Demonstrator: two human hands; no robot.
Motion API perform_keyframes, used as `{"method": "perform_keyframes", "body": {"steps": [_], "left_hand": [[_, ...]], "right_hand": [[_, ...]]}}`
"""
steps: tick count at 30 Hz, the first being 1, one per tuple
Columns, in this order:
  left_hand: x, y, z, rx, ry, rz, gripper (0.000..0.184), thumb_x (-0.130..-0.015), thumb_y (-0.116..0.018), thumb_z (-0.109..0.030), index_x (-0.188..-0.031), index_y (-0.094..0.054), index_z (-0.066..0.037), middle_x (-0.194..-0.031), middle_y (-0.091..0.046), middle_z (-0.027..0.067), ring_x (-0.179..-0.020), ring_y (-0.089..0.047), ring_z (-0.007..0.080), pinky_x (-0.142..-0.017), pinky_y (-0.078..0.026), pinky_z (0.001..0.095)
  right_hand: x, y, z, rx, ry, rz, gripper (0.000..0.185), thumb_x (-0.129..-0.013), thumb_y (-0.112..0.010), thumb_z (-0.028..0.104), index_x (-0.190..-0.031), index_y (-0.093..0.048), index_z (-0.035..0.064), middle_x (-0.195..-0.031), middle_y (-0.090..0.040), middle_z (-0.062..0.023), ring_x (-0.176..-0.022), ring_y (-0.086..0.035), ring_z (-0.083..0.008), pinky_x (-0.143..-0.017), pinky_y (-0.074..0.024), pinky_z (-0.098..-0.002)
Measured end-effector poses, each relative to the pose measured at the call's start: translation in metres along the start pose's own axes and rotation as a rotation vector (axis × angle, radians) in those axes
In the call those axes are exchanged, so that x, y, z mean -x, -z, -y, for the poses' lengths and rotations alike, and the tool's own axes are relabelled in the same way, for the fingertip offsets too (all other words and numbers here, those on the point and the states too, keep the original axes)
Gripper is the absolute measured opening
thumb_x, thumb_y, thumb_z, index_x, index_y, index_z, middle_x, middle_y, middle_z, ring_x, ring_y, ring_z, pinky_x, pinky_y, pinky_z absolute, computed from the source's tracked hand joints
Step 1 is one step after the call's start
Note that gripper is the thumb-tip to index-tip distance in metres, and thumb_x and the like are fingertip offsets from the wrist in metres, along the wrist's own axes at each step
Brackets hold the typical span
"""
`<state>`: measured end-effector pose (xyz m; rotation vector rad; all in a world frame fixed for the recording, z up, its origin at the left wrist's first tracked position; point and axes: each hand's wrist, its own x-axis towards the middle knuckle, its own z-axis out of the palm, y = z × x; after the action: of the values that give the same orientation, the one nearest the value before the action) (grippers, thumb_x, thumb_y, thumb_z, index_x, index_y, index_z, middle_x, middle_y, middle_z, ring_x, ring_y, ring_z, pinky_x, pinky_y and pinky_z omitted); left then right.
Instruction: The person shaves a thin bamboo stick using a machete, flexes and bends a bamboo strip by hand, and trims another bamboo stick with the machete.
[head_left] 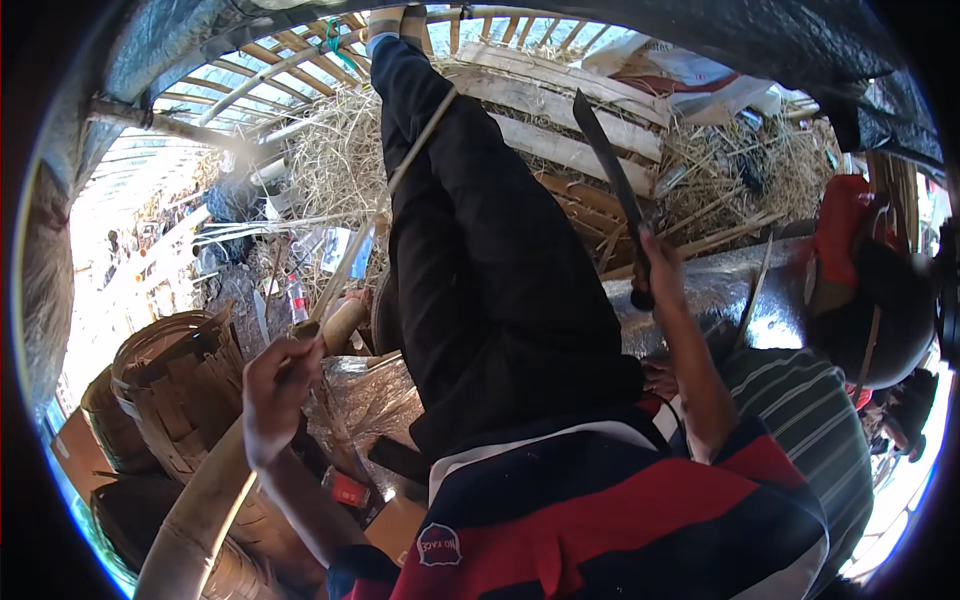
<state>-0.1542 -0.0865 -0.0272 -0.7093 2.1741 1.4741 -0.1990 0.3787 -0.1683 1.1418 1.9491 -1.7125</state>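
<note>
My right hand (663,272) is closed around the handle of a machete (612,165). Its long dark blade points up and to the left, clear of my outstretched legs (490,240). On the other side, my left hand (277,395) is raised with bent fingers pinched on the near end of a long thin bamboo strip (420,140). That strip runs away from me and crosses over my trousers near the shins. Below the left forearm lies a thick bamboo pole (190,525).
Woven bamboo baskets (180,385) stand at the left. A plastic bottle (297,298) lies among litter. Ahead are straw (335,150), wooden planks (560,95) and a slatted bamboo fence (270,75). To the right, a person in red (842,230) is close by, near striped cloth (800,420).
</note>
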Motion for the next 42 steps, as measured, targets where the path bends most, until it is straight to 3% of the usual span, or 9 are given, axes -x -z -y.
{"method": "perform_keyframes", "body": {"steps": [4, 8, 15, 17, 18, 24, 28, 38, 42], "left_hand": [[-0.033, -0.037, 0.004, 0.196, 0.083, 0.061, 0.013, -0.090, -0.069, -0.011, -0.098, -0.067, 0.000, -0.072, -0.058, -0.0036, -0.061, -0.046, 0.0011, -0.052, -0.034, 0.0183], [-0.053, -0.084, 0.003, 0.125, -0.024, 0.086, 0.015, -0.089, -0.070, -0.011, -0.098, -0.067, 0.000, -0.073, -0.061, -0.0019, -0.064, -0.050, 0.0018, -0.053, -0.036, 0.0187], [-0.072, -0.137, 0.019, 0.004, -0.099, 0.240, 0.013, -0.088, -0.071, -0.006, -0.096, -0.066, 0.002, -0.076, -0.067, 0.0023, -0.072, -0.058, 0.0047, -0.062, -0.045, 0.0227], [-0.073, -0.136, 0.032, 0.030, -0.114, 0.264, 0.014, -0.088, -0.070, -0.007, -0.096, -0.066, 0.003, -0.076, -0.067, 0.0037, -0.071, -0.059, 0.0062, -0.064, -0.046, 0.0241], [-0.071, -0.133, 0.035, 0.006, -0.116, 0.267, 0.013, -0.089, -0.070, -0.007, -0.096, -0.065, 0.002, -0.077, -0.065, 0.0015, -0.071, -0.057, 0.0045, -0.064, -0.045, 0.0217], [-0.053, -0.115, 0.033, 0.016, -0.006, 0.320, 0.013, -0.089, -0.069, -0.005, -0.099, -0.065, 0.002, -0.082, -0.065, 0.0010, -0.078, -0.058, 0.0051, -0.070, -0.047, 0.0212], [-0.047, -0.113, 0.038, 0.051, -0.002, 0.340, 0.015, -0.088, -0.069, -0.005, -0.099, -0.066, 0.005, -0.086, -0.069, 0.0073, -0.083, -0.064, 0.0095, -0.076, -0.050, 0.0246], [-0.037, -0.108, 0.040, -0.022, 0.078, 0.331, 0.015, -0.088, -0.071, -0.008, -0.099, -0.067, 0.003, -0.082, -0.068, 0.0041, -0.078, -0.059, 0.0059, -0.070, -0.048, 0.0236], [-0.031, -0.098, 0.042, -0.073, -0.010, 0.281, 0.014, -0.088, -0.071, -0.008, -0.097, -0.067, 0.003, -0.081, -0.067, 0.0020, -0.076, -0.057, 0.0048, -0.068, -0.047, 0.0230]], "right_hand": [[0.023, -0.004, -0.017, -0.081, 0.208, 0.001, 0.033, -0.097, -0.058, 0.039, -0.084, -0.053, 0.0083, -0.057, -0.044, 0.0032, -0.044, -0.042, -0.0065, -0.038, -0.0302, -0.0237], [0.037, -0.014, -0.006, -0.204, 0.238, 0.030, 0.030, -0.097, -0.058, 0.034, -0.084, -0.053, 0.0076, -0.056, -0.043, 0.0041, -0.043, -0.042, -0.0059, -0.038, -0.0300, -0.0233], [0.037, -0.020, -0.003, 0.076, 0.457, 0.193, 0.020, -0.093, -0.066, 0.025, -0.090, -0.060, 0.0062, -0.060, -0.049, 0.0070, -0.048, -0.044, -0.0028, -0.044, -0.0320, -0.0215], [0.036, -0.026, -0.005, 0.315, 0.656, 0.188, 0.018, -0.089, -0.071, 0.022, -0.095, -0.065, 0.0053, -0.063, -0.057, 0.0028, -0.051, -0.052, -0.0057, -0.047, -0.0379, -0.0233], [0.040, -0.030, 0.004, 0.455, 0.811, 0.145, 0.021, -0.085, -0.075, 0.021, -0.097, -0.067, 0.0055, -0.068, -0.064, -0.0045, -0.055, -0.061, -0.0125, -0.050, -0.0452, -0.0272], [0.029, -0.043, -0.004, 0.685, 1.167, 0.217, 0.033, -0.077, -0.081, 0.030, -0.092, -0.067, 0.0049, -0.067, -0.065, -0.0087, -0.054, -0.064, -0.0245, -0.047, -0.0491, -0.0328], [0.023, -0.043, -0.003, 0.846, 1.236, 0.243, 0.038, -0.074, -0.082, 0.035, -0.090, -0.066, 0.0049, -0.061, -0.061, -0.0068, -0.050, -0.062, -0.0233, -0.045, -0.0478, -0.0337], [0.018, -0.044, -0.003, 0.910, 1.257, 0.263, 0.043, -0.074, -0.080, 0.039, -0.095, -0.064, 0.0052, -0.058, -0.057, -0.0036, -0.049, -0.060, -0.0212, -0.045, -0.0469, -0.0341], [0.023, -0.045, -0.001, 0.943, 1.265, 0.281, 0.044, -0.074, -0.080, 0.040, -0.096, -0.064, 0.0054, -0.058, -0.057, -0.0035, -0.050, -0.060, -0.0212, -0.045, -0.0467, -0.0339]]}}
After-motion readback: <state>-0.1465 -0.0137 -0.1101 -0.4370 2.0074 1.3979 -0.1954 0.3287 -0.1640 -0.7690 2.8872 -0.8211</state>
